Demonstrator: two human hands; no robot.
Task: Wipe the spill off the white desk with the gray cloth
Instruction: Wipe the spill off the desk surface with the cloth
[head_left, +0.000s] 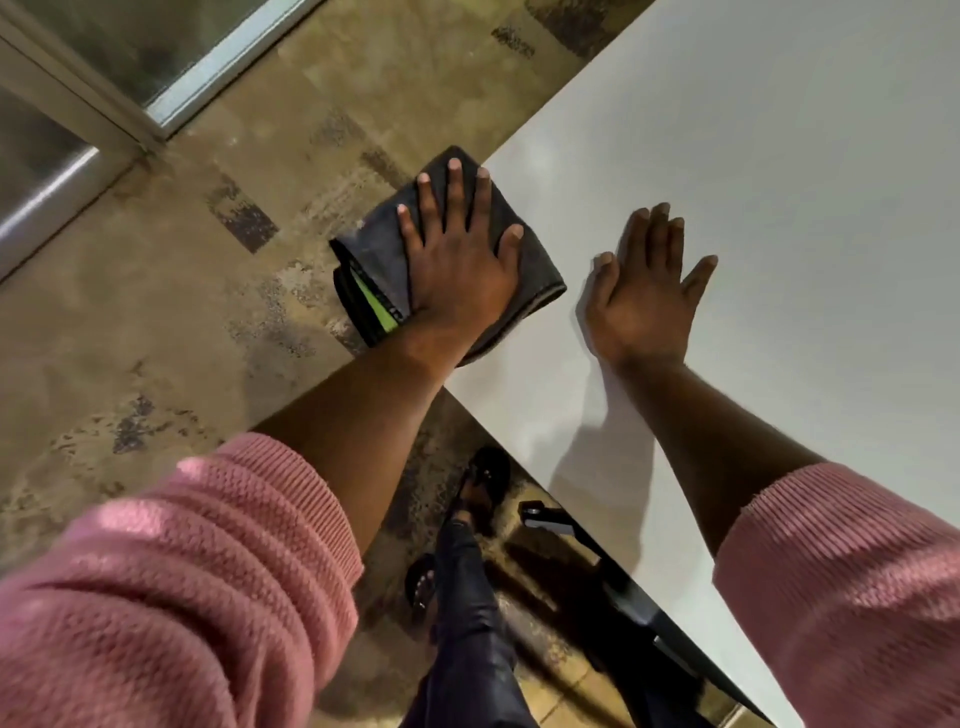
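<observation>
The left hand (457, 265) is pressing flat, fingers spread, on the folded gray cloth (387, 244) at the white desk (779, 156) corner, half overhanging the edge (likely sweeping liquid off). The right hand (641, 296) is resting open, bracing on the desk; no spill is showing

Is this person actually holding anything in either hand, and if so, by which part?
Nothing is gripped. The left hand presses flat on top of the folded gray cloth at the corner of the white desk. The right hand rests open on the bare desk.
</observation>
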